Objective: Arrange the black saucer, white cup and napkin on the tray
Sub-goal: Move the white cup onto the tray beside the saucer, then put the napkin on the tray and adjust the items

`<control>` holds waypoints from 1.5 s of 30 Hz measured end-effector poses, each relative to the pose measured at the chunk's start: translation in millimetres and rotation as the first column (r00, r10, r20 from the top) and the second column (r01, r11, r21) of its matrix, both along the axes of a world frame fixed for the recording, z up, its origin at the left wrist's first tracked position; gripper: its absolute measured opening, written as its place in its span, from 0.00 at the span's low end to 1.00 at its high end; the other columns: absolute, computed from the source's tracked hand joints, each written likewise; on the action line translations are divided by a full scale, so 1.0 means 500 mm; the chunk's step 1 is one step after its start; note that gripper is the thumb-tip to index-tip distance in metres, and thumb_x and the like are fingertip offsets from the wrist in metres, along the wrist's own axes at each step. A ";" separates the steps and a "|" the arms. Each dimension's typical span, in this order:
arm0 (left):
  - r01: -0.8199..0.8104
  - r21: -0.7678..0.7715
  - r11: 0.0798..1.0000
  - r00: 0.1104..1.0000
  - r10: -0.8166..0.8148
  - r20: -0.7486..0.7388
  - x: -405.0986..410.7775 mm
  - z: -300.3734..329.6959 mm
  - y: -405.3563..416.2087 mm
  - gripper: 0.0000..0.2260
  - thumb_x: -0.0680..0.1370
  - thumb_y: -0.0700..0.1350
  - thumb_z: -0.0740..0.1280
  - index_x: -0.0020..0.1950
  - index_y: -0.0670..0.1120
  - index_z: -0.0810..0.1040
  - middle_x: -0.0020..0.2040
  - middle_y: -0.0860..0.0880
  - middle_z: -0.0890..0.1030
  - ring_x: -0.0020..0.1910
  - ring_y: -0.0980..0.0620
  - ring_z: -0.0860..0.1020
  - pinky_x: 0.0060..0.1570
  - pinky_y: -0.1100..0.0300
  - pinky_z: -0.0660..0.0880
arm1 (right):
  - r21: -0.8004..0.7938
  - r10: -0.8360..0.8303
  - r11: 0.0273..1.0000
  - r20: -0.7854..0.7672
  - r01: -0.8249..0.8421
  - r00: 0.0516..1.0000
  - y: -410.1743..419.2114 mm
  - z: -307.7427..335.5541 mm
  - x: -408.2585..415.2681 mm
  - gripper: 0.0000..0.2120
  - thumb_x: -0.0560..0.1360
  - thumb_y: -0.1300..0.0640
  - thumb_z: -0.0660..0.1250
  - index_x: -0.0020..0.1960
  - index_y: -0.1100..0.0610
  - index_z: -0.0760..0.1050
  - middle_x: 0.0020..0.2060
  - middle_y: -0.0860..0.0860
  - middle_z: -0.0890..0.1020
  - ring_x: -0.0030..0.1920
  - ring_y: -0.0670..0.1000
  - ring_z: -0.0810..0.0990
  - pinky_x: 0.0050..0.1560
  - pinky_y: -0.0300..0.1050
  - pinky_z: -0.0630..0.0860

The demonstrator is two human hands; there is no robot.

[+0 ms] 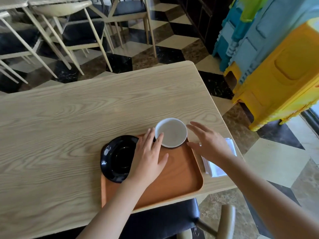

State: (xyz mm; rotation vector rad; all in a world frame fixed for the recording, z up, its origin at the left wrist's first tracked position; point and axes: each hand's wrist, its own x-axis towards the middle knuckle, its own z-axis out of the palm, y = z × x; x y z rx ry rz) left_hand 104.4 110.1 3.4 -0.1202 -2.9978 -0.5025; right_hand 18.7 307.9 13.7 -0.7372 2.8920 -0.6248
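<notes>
A brown wooden tray (181, 171) lies near the table's front edge. The black saucer (117, 157) rests over the tray's left rim, partly on the table. At the tray's far right corner stands the white cup (171, 132). My left hand (148, 156) lies flat over the tray between saucer and cup, fingers spread, fingertips touching the cup's left rim. My right hand (208, 144) hovers open just right of the cup, above the tray's right edge. The white napkin (217, 163) lies on the table right of the tray, partly hidden under my right wrist.
The light wooden table (77, 118) stretches left and far. A dark-seated chair (164, 219) is tucked below the front edge. Yellow and blue plastic stools (276, 75) are stacked at the right. More chairs (72, 31) stand beyond the table.
</notes>
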 end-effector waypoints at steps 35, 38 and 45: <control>-0.621 0.782 -0.061 0.784 -0.082 0.616 0.050 -0.014 0.203 0.25 0.75 0.42 0.67 0.70 0.51 0.62 0.59 0.48 0.76 0.53 0.55 0.78 0.39 0.63 0.79 | -0.539 -0.173 0.677 0.546 0.501 0.820 0.148 0.067 0.144 0.26 0.72 0.67 0.66 0.52 0.34 0.75 0.45 0.56 0.82 0.43 0.57 0.79 0.45 0.53 0.77; -0.674 0.722 -0.157 0.739 -0.141 0.659 0.067 -0.009 0.182 0.26 0.74 0.43 0.68 0.69 0.53 0.63 0.55 0.52 0.79 0.50 0.56 0.79 0.38 0.60 0.80 | -0.584 -0.089 0.618 0.612 0.526 0.786 0.131 0.072 0.159 0.23 0.73 0.69 0.65 0.57 0.43 0.77 0.49 0.62 0.82 0.50 0.65 0.79 0.53 0.64 0.75; -0.513 0.853 0.094 0.856 0.136 0.499 0.126 -0.008 0.119 0.28 0.72 0.37 0.70 0.66 0.56 0.66 0.46 0.52 0.85 0.48 0.58 0.82 0.38 0.70 0.76 | -0.539 -0.058 0.646 0.671 0.540 0.739 0.082 0.031 0.178 0.23 0.72 0.70 0.65 0.54 0.43 0.77 0.49 0.61 0.82 0.43 0.56 0.79 0.48 0.54 0.76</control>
